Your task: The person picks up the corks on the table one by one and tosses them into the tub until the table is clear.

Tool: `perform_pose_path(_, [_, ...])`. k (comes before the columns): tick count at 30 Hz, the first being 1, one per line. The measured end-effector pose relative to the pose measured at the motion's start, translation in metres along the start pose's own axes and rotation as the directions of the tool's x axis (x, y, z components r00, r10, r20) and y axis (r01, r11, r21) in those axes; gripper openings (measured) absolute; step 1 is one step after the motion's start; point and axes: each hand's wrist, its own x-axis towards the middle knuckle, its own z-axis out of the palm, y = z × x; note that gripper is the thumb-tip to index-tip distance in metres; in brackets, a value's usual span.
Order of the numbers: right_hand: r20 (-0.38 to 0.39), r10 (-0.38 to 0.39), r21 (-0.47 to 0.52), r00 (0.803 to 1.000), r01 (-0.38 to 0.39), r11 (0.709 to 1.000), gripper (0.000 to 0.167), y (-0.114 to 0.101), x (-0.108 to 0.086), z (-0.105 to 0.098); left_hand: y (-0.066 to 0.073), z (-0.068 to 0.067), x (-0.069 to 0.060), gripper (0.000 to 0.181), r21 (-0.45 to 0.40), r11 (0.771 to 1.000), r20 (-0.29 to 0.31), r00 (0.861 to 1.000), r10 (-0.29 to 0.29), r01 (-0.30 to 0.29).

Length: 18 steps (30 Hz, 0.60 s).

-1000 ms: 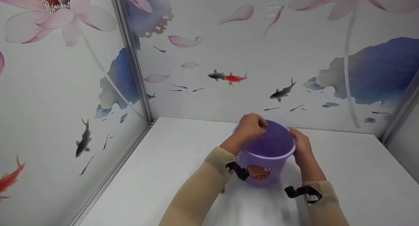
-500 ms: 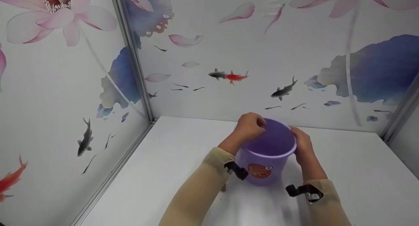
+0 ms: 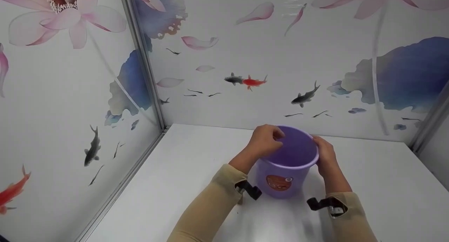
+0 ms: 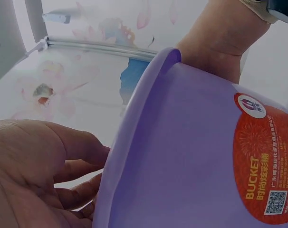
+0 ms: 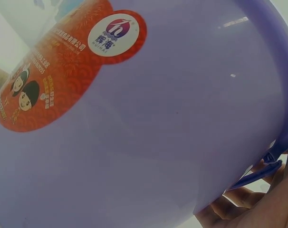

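Observation:
A purple bucket [image 3: 286,179] with an oval red-brown label [image 3: 279,182] stands on the white table. My right hand [image 3: 325,154] grips its right side at the rim, with fingers against the outer wall. In the right wrist view, a blue handle [image 5: 258,175] hangs near these fingers [image 5: 239,197]. My left hand [image 3: 266,140] is over the left rim, its fingers bent toward the bucket's mouth. In the left wrist view, the rim [image 4: 129,123] hides those fingertips, so whether they pinch something is unclear. Only part of the inside shows.
A small brown object [image 3: 240,200] lies on the table [image 3: 196,158], partly behind my left forearm. White panels [image 3: 203,108] printed with lotus flowers and fish rise at the back and left. A metal frame strip [image 3: 149,77] runs along the left corner.
My left hand has lowered a little and shifted slightly left at the bucket's mouth. My right hand keeps its hold on the bucket, which stays nearly in place.

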Motion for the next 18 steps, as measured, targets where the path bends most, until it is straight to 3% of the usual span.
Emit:
perform_pose_path(9, [0.000,0.003,-0.025,1.000,-0.003,1.000,0.046,-0.002,-0.001,0.002,0.003,-0.007,-0.023,0.025,-0.006,1.000,0.012,1.000,0.028,-0.028])
perform_pose_path(18, [-0.003,0.001,-0.024,1.000,-0.001,1.000,0.044,-0.002,-0.002,0.003,-0.004,-0.019,-0.042,0.025,-0.135,0.989,0.010,0.997,0.070,-0.068])
